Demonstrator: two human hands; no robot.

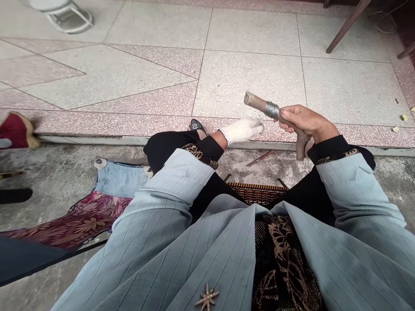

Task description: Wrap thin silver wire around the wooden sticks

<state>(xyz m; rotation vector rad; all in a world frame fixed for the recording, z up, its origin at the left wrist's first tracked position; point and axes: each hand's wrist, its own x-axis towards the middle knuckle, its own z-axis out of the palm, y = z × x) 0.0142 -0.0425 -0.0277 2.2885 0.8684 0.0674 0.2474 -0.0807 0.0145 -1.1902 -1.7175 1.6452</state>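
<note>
The step in hand is holding the stick (pixel 256 102) up and steady, its wire (pixel 271 109) wound in a tight band near the straight end. The right hand (pixel 308 119) grips it just beside the wire: thumb pressed along the top, fingers curled underneath, so the wood is pinched between them. The stick slants above the edge of the tiled floor (pixel 246 77), bare end away from the body, forked end hanging close to the right wrist.

The left hand (pixel 241 131), in a white glove, is beside the stick but apart from it. Its fingers are bent and bunched together — whether they pinch a loose strand, I cannot tell.

Any move on the wire from here calls for the right grip to stay firm, so the stick does not roll, and for the gloved fingers to come up to the band. A loose end, if there is one, would want a light, even pull — the turns could slip or spread. A thin red tool (pixel 260 158) lies on the concrete (pixel 236 160) below, between the knees, touched by neither hand.
</note>
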